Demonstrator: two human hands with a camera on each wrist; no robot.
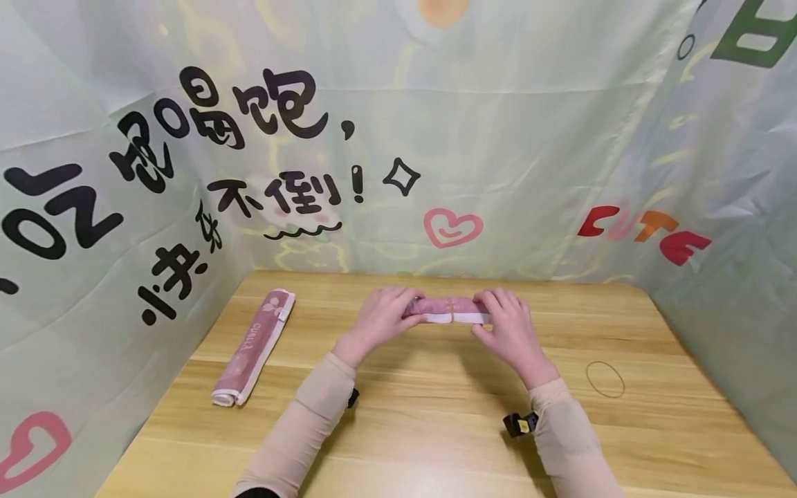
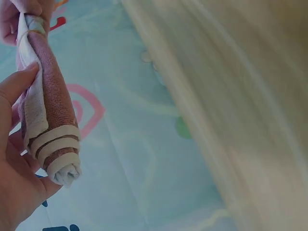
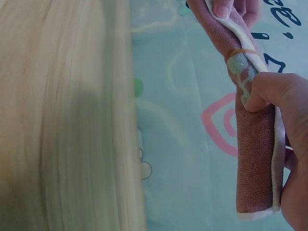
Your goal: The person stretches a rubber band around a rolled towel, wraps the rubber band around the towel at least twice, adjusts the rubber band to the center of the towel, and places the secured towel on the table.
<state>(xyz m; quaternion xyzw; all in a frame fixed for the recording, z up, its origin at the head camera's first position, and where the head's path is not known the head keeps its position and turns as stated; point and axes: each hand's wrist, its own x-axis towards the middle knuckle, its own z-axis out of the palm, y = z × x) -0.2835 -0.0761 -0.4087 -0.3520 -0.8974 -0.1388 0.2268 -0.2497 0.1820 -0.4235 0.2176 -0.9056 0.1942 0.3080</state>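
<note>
Both hands hold a rolled pink towel (image 1: pixel 463 306) with a white edge, raised above the far part of the table. A rubber band (image 1: pixel 452 310) circles the roll near its middle. My left hand (image 1: pixel 387 311) grips one end, its thumb on the white edge in the left wrist view, where the spiral end of the towel (image 2: pixel 57 106) shows. My right hand (image 1: pixel 507 325) grips the other end; in the right wrist view its thumb presses on the towel (image 3: pixel 255 159). Some fingers are hidden behind the roll.
A second rolled pink towel (image 1: pixel 255 349) with white trim and lettering lies at the left of the wooden table (image 1: pixel 411 443). A loose rubber band (image 1: pixel 605 379) lies at the right. Printed cloth (image 1: pixel 523 159) surrounds the table's back and sides.
</note>
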